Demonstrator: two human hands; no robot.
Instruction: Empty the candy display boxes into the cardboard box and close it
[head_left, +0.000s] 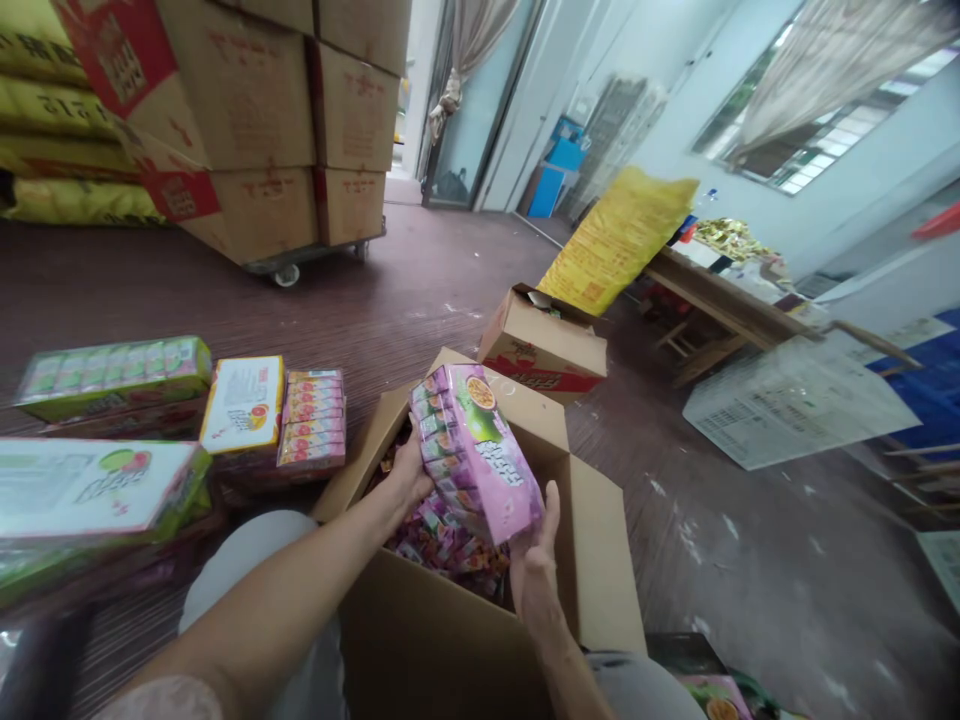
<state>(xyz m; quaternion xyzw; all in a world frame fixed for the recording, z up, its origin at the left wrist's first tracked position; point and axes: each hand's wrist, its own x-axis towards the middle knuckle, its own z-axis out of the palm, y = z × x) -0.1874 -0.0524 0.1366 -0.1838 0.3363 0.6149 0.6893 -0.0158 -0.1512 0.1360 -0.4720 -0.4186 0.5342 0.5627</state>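
Observation:
A purple candy display box [487,465] with a passion fruit picture and rows of small packs along its side is tilted above the open carton. My left hand [412,470] grips its left side, fingers partly hidden behind it. At the lower right end, my right hand [536,570] supports the box with the thumb up along its edge. Below, the open cardboard carton [604,560] stands between my knees with its flaps spread. Inside lie many loose purple and pink candy packs [450,550].
On the left sit green candy boxes [112,375], a white-topped box [241,405] and pink packs [313,415]. Ahead are another carton [544,345] and a yellow sack [619,240]. Stacked cartons [259,110] stand on a wheeled trolley [287,272]. A wooden table [739,300] is at right.

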